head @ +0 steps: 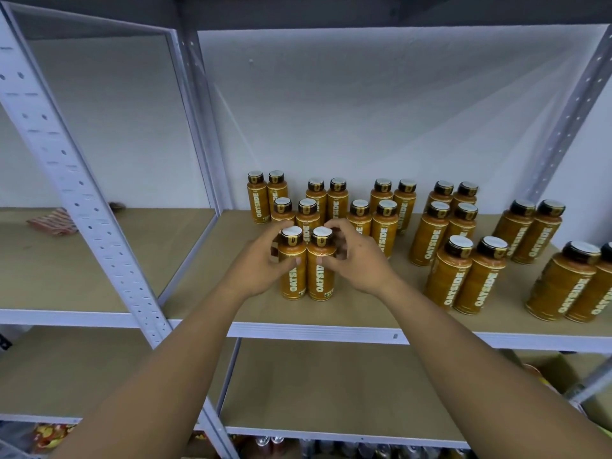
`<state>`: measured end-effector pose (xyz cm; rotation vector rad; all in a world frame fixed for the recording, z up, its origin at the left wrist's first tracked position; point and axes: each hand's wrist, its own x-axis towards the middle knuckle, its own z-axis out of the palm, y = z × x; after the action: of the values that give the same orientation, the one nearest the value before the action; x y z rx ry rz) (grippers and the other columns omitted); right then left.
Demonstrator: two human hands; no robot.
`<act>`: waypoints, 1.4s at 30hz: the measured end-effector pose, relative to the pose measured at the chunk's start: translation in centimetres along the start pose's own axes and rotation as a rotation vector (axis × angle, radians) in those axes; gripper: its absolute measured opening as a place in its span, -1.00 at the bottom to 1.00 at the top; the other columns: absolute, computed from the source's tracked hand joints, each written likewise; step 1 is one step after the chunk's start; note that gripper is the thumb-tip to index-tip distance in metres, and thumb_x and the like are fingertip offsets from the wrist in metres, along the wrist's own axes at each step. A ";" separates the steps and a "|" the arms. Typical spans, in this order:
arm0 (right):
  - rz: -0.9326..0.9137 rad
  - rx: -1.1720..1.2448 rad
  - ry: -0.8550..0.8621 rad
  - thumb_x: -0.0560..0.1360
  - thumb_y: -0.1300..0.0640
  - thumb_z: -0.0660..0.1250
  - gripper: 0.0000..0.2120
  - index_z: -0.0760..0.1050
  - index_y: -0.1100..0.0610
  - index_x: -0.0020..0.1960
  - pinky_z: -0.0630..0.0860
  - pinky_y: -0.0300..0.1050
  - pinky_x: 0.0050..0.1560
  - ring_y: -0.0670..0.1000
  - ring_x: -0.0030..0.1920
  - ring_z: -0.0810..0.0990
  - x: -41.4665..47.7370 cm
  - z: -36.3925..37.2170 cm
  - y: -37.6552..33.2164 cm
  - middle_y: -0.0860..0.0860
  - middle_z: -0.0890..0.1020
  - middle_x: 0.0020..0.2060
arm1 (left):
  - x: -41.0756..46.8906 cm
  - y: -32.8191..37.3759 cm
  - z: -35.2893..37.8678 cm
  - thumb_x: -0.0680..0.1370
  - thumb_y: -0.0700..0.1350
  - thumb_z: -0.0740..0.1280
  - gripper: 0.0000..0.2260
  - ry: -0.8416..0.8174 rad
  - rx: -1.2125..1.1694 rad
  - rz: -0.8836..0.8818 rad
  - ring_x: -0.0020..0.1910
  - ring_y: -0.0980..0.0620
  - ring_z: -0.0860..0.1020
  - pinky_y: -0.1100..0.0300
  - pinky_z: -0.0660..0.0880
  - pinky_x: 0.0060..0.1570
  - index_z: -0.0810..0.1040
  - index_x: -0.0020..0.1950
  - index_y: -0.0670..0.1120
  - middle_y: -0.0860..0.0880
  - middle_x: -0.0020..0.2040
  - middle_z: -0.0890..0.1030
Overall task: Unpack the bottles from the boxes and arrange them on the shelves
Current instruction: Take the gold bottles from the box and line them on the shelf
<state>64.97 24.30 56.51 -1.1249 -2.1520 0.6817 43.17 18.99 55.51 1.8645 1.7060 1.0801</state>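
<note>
Two orange Oatside bottles with dark caps stand side by side near the front of the brown shelf (347, 309). My left hand (261, 263) wraps the left bottle (293, 276) from its left side. My right hand (356, 260) wraps the right bottle (320, 276) from its right side. Both bottles rest upright on the board and touch each other. Behind them and to the right, several more of the same bottles (462, 273) stand in pairs, in rows running back to the wall.
A grey perforated upright (82, 193) splits this bay from the left one, where a red striped packet (53, 221) lies. A lower shelf board (331, 392) sits below. A cardboard box (563, 376) shows at the lower right, cans along the bottom.
</note>
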 end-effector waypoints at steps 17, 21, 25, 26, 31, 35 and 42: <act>0.070 -0.030 -0.014 0.52 0.01 0.48 -0.40 0.25 -0.22 0.43 0.56 0.03 0.25 0.07 0.33 0.53 -3.1 -4.6 3.0 -0.05 0.51 0.39 | -0.4 4.0 4.9 0.54 -0.04 0.49 -0.41 0.011 -0.012 0.028 0.32 0.04 0.49 -0.01 0.57 0.23 0.31 0.48 0.23 0.19 0.37 0.46; 0.060 -0.025 -0.014 0.52 0.01 0.48 -0.40 0.25 -0.22 0.43 0.57 0.05 0.24 0.08 0.31 0.54 -3.6 -5.3 3.3 -0.04 0.51 0.39 | -0.5 4.3 5.4 0.53 -0.02 0.50 -0.39 0.012 -0.013 0.027 0.34 0.03 0.50 -0.05 0.58 0.23 0.30 0.49 0.24 0.13 0.43 0.47; 0.058 -0.022 -0.015 0.52 0.01 0.48 -0.39 0.24 -0.23 0.43 0.56 0.10 0.26 0.08 0.31 0.54 -3.9 -5.4 3.4 -0.04 0.51 0.39 | -0.6 4.7 5.6 0.54 -0.04 0.49 -0.40 0.017 -0.005 0.026 0.33 0.05 0.48 0.03 0.57 0.22 0.31 0.50 0.21 0.12 0.43 0.46; 0.059 -0.021 -0.015 0.52 0.00 0.48 -0.39 0.24 -0.23 0.43 0.56 0.12 0.26 0.08 0.31 0.55 -4.0 -5.4 3.4 -0.04 0.51 0.39 | -0.7 4.7 5.6 0.54 -0.04 0.49 -0.40 0.017 -0.006 0.025 0.33 0.05 0.48 0.04 0.56 0.22 0.31 0.51 0.20 0.12 0.43 0.46; 0.058 -0.028 -0.016 0.53 0.00 0.47 -0.38 0.23 -0.22 0.46 0.58 0.11 0.23 0.02 0.16 0.59 -4.3 -5.5 3.3 -0.03 0.49 0.41 | -1.0 4.9 5.6 0.54 -0.04 0.49 -0.40 0.012 -0.028 0.024 0.33 0.06 0.47 0.01 0.57 0.22 0.31 0.50 0.22 0.20 0.38 0.44; 0.064 -0.028 -0.015 0.53 0.01 0.47 -0.37 0.22 -0.22 0.47 0.59 0.05 0.20 -0.05 0.06 0.59 -4.5 -5.5 3.2 -0.04 0.48 0.42 | -1.1 5.0 5.6 0.54 -0.04 0.49 -0.39 0.015 -0.025 0.025 0.34 0.04 0.47 -0.01 0.57 0.23 0.30 0.51 0.22 0.16 0.41 0.45; 0.068 -0.022 -0.006 0.53 0.00 0.47 -0.37 0.22 -0.22 0.47 0.59 0.08 0.22 0.02 0.19 0.60 -4.7 -5.4 3.1 -0.03 0.49 0.41 | -1.2 4.9 5.7 0.55 -0.03 0.48 -0.39 0.010 -0.021 0.027 0.34 0.02 0.49 0.01 0.59 0.19 0.29 0.51 0.23 0.13 0.43 0.45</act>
<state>72.62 22.75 56.77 -1.2134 -2.1391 0.6935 50.68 18.09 55.18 1.8772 1.6729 1.1149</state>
